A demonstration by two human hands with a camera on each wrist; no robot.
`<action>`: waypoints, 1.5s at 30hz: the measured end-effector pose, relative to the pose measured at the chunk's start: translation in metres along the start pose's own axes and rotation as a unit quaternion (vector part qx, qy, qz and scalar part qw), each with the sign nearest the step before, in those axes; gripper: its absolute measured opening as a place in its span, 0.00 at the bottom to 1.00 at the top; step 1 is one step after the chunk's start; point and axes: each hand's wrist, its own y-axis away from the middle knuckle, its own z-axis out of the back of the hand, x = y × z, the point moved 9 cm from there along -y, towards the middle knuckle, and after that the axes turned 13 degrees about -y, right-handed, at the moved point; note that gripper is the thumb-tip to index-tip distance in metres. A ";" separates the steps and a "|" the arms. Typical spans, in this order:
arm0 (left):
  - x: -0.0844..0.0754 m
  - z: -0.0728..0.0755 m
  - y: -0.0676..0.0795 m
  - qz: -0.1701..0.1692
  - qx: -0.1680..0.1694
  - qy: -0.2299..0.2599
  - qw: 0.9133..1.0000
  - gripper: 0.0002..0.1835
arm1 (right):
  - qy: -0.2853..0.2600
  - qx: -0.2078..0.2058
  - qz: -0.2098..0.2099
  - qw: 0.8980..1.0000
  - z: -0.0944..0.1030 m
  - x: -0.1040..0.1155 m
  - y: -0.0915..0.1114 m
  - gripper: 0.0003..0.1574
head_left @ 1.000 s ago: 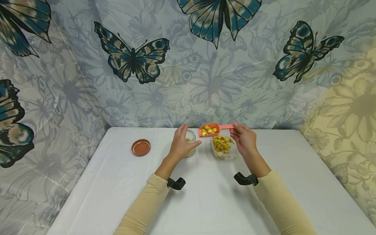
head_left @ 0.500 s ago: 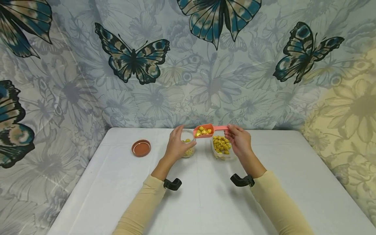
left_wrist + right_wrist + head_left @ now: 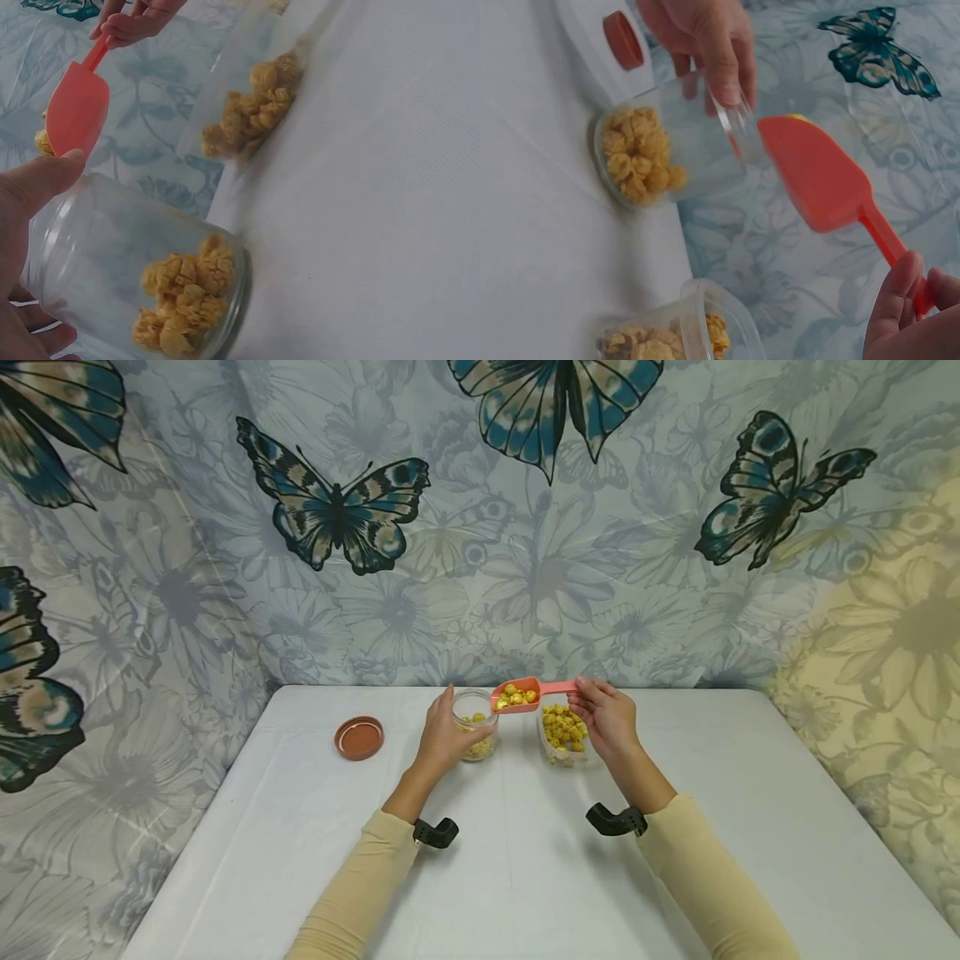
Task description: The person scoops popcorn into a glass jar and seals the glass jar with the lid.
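Note:
My right hand [image 3: 611, 720] pinches the handle of a coral-pink scoop [image 3: 553, 687] loaded with yellow caramel popcorn [image 3: 515, 696]. The scoop's front edge is right at the rim of a clear glass jar [image 3: 112, 225], held nearly level. Round the jar's upper part my left hand [image 3: 441, 739] grips, thumb on the near side and fingers behind it, as the right wrist view shows. Popcorn pieces [image 3: 637, 154] cover the bottom of the jar. To the right stands a clear plastic tub [image 3: 695, 319] of popcorn, below the right hand in the head view.
A round reddish-brown lid [image 3: 359, 738] lies on the white-covered table [image 3: 480, 877], left of the jar. Behind the table hangs a grey-blue cloth [image 3: 397, 610] with butterfly prints. Both wrists wear black camera mounts [image 3: 617, 820].
The loaded scoop has moved left from over the gap beside the tub to the jar's rim. My left hand has shifted slightly left and closed in around the jar.

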 end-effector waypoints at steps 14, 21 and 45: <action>0.014 -0.008 -0.002 0.032 -0.001 0.043 0.999 0.53 | 0.026 0.009 0.023 0.999 -0.008 0.005 -0.001 0.14; 0.017 -0.010 -0.002 0.031 -0.006 0.062 0.998 0.50 | 0.031 0.021 0.048 0.998 -0.016 0.006 0.001 0.08; 0.021 -0.015 -0.001 0.033 -0.001 0.079 0.996 0.49 | 0.183 0.122 0.206 0.954 -0.088 0.021 0.007 0.12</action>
